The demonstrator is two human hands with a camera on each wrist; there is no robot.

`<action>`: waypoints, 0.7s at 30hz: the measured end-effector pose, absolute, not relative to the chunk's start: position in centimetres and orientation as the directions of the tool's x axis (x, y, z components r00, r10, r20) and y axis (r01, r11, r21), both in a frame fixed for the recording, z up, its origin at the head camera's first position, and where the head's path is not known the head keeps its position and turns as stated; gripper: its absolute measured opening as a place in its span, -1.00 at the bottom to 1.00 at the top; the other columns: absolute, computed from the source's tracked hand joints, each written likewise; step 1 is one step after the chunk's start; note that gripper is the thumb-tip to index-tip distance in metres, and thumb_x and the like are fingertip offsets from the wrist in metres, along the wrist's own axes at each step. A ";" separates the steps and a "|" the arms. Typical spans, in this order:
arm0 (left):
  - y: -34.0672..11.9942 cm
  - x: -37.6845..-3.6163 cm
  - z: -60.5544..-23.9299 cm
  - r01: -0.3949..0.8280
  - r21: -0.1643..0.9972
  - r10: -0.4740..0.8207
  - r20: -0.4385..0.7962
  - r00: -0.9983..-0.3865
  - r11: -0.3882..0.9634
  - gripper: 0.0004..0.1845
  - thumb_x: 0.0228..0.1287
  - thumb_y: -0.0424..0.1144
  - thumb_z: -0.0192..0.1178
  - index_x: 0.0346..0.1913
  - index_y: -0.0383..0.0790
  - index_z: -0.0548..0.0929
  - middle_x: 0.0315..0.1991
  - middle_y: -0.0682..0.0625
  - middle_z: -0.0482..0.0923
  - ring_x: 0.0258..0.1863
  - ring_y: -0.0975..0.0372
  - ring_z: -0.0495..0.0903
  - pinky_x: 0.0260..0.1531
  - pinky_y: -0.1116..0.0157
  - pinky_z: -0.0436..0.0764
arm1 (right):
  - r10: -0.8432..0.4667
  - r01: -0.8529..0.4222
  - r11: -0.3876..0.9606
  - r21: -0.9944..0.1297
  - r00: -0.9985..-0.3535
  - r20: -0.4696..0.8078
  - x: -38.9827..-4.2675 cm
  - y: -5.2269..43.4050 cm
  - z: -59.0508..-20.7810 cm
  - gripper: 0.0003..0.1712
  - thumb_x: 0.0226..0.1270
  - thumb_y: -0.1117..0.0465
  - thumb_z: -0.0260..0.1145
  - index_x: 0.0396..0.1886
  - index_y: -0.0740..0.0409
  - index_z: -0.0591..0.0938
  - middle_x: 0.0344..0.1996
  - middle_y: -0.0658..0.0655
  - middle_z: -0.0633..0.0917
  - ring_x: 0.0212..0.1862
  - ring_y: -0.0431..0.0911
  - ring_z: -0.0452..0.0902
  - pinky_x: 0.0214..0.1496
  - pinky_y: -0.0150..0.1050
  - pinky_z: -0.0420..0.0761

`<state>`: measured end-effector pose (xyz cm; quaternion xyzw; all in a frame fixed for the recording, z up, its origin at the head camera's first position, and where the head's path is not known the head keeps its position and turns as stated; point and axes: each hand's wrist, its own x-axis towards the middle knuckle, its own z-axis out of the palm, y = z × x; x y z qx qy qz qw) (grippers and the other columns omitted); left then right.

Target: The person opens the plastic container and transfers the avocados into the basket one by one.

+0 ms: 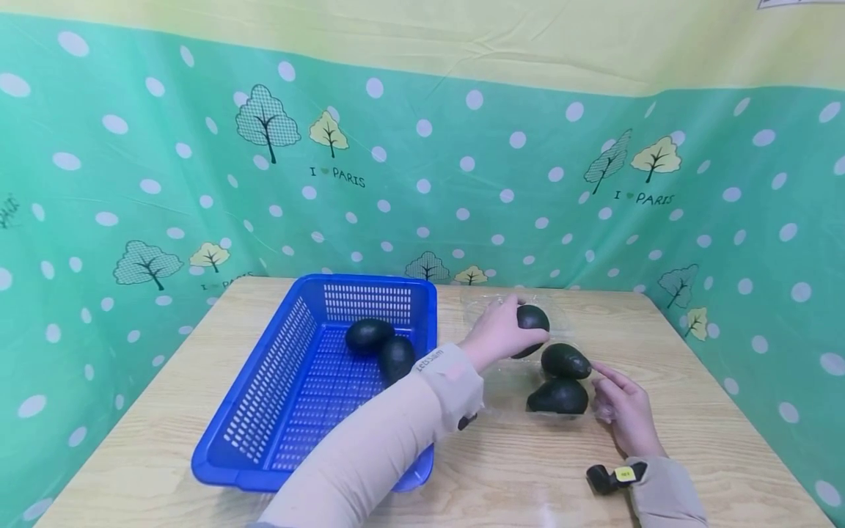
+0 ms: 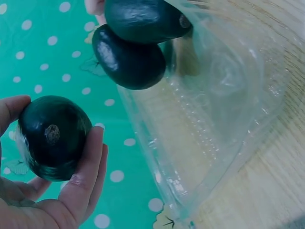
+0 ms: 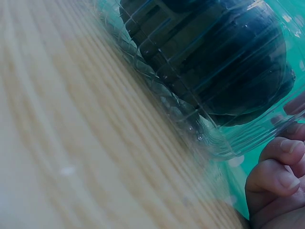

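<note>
My left hand grips a dark green avocado over the far part of a clear plastic container. In the left wrist view, thumb and fingers wrap this avocado from the sides, its stem scar showing. Two more avocados, one behind the other, lie together at the container's right side. There my right hand holds the container's edge, forefinger by the rear avocado's tip. The right wrist view shows its curled fingers at the clear wall.
A blue perforated basket stands on the wooden table to the left, my left forearm crossing its right front. Two avocados, one beside another, lie in its far right part. A green dotted curtain hangs behind the table.
</note>
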<state>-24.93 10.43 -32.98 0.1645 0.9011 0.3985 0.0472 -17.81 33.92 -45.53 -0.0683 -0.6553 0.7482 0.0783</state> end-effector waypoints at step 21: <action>7.9 -25.3 -31.1 0.209 0.870 0.346 0.047 -0.937 0.446 -0.30 0.17 0.12 0.36 0.36 0.05 0.42 0.19 -0.10 0.56 0.06 0.06 0.60 0.00 0.12 0.63 | 0.206 -0.026 -0.144 -0.989 -0.979 -0.005 -17.7 33.8 -45.5 -0.57 0.47 0.38 0.08 -0.16 -0.27 0.72 -0.69 -0.17 0.40 -0.67 -0.37 0.28 -0.65 -0.52 0.28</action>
